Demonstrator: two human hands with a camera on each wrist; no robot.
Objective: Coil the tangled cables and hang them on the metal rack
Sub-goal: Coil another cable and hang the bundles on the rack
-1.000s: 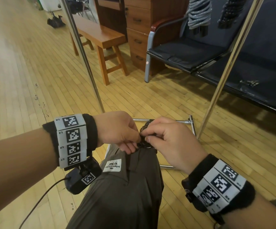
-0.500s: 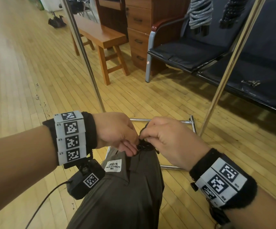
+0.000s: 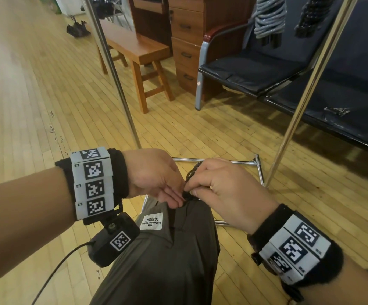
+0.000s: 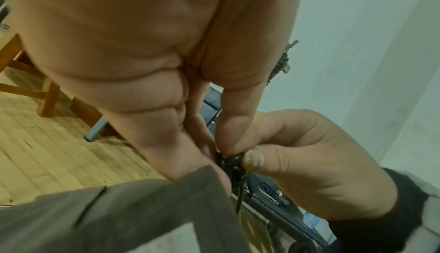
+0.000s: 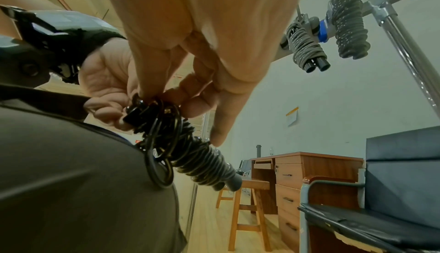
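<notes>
Black cable (image 5: 190, 149), glossy. Hung coils: one grey (image 3: 270, 17), one black speckled (image 3: 312, 15). Wristbands (image 3: 93, 183) black with white-and-black square markers. Trousers (image 3: 167, 260) olive-brown. Stool (image 3: 139, 51) reddish wood; floor (image 3: 35, 95) pale yellow planks.

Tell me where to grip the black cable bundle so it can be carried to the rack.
Grip the black cable bundle around its tightly wound middle, coming from its open underside. That part looks firm and even, whereas the loose loops near both hands would probably slip.
</notes>
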